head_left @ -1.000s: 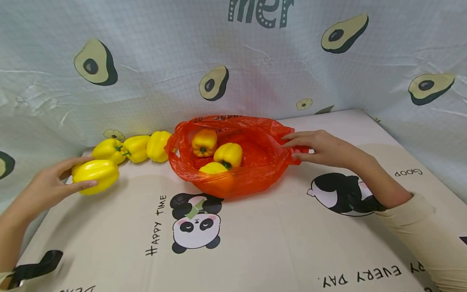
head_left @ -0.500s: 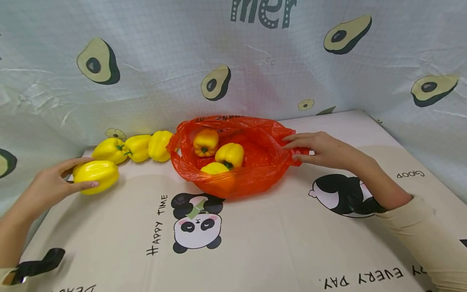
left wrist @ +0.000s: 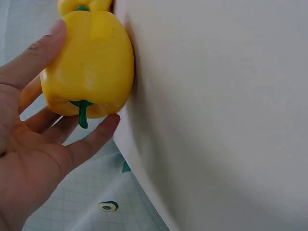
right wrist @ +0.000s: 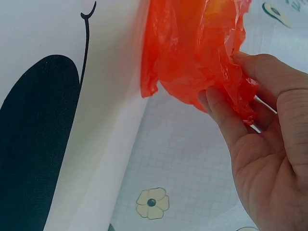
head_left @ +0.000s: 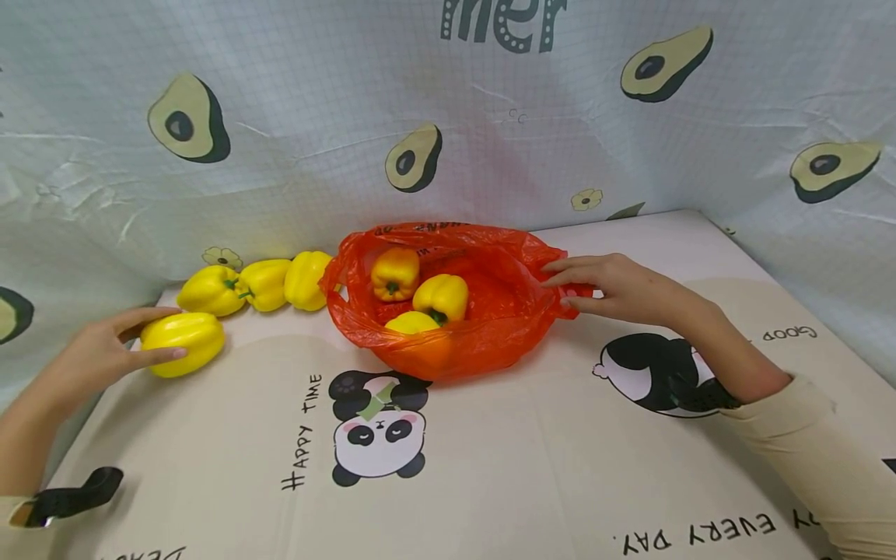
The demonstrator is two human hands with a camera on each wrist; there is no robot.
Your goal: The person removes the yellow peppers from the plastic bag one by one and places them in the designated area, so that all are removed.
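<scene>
- Pale sheeting (head_left: 294, 85) printed with avocado halves and small flowers stands behind a cream counter (head_left: 490, 459), which carries black lettering and a panda drawing (head_left: 378, 443).
- Near the counter's far left corner, the left hand (head_left: 105, 350) holds a yellow pepper (head_left: 183, 346), thumb on one side and fingers round the other.
- This pepper is plump, glossy and bright, with shallow lobes; the left wrist view shows a short, slightly bent green stem at the end toward the palm. Whether its underside touches the counter, I cannot tell.
- Just behind it, three more peppers (head_left: 266, 285) lie in a row, the two leftmost with their green stems pointing at each other.
- Mid-counter sits a thin, crinkled red bag (head_left: 483, 346) with a wide mouth and dark print on its far wall.
- Inside are three peppers: a deeper golden one (head_left: 395, 268) at the back, a bright yellow one (head_left: 442, 294) beside it, and a front one (head_left: 411, 321) partly hidden by translucent film.
- The right hand (head_left: 616, 288) pinches the bag's gathered right end between thumb and fingers.
</scene>
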